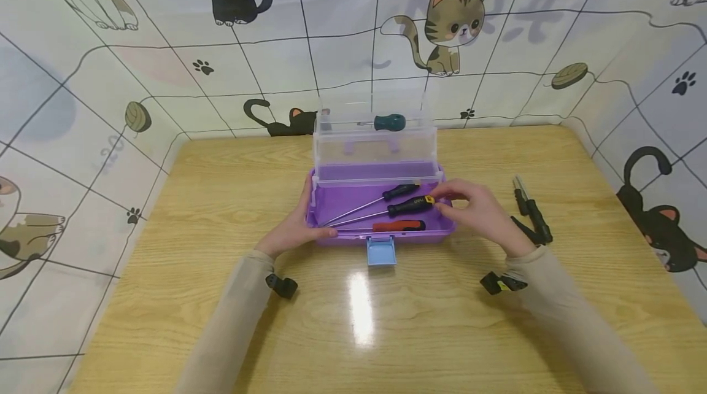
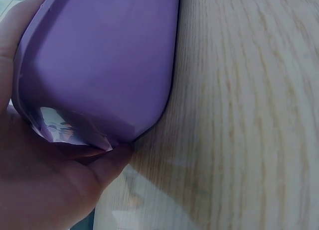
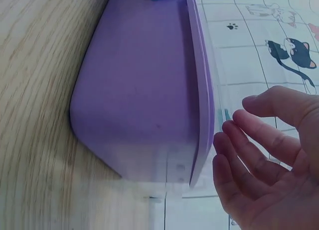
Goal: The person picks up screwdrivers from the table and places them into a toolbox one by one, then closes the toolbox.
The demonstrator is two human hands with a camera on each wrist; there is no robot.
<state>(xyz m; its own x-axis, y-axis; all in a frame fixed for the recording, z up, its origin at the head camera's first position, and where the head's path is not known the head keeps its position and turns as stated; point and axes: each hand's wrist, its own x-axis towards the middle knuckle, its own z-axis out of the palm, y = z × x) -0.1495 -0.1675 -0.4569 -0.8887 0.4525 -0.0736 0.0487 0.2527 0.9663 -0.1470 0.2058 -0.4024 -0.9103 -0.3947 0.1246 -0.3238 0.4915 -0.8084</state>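
Observation:
A purple toolbox (image 1: 381,238) stands with its clear lid raised. Inside lie a black screwdriver (image 1: 401,191), a black-and-yellow one (image 1: 411,206) and a red-and-black one (image 1: 399,226). My left hand (image 1: 298,226) grips the box's left end; in the left wrist view the hand (image 2: 55,175) has thumb and fingers round the purple wall (image 2: 104,56). My right hand (image 1: 476,210) is over the right rim, fingertips beside the yellow handle end. The right wrist view shows that hand (image 3: 269,155) with slightly bent fingers, thumb apart and nothing visible between them, beside the box (image 3: 139,85).
A green-handled screwdriver (image 1: 390,123) lies in the raised clear lid (image 1: 375,151). The blue latch (image 1: 382,252) hangs down at the box's front. Right of the box, several black-handled tools (image 1: 537,221) lie on the wooden table (image 1: 436,332). A cat-patterned cloth (image 1: 342,19) surrounds the back and sides.

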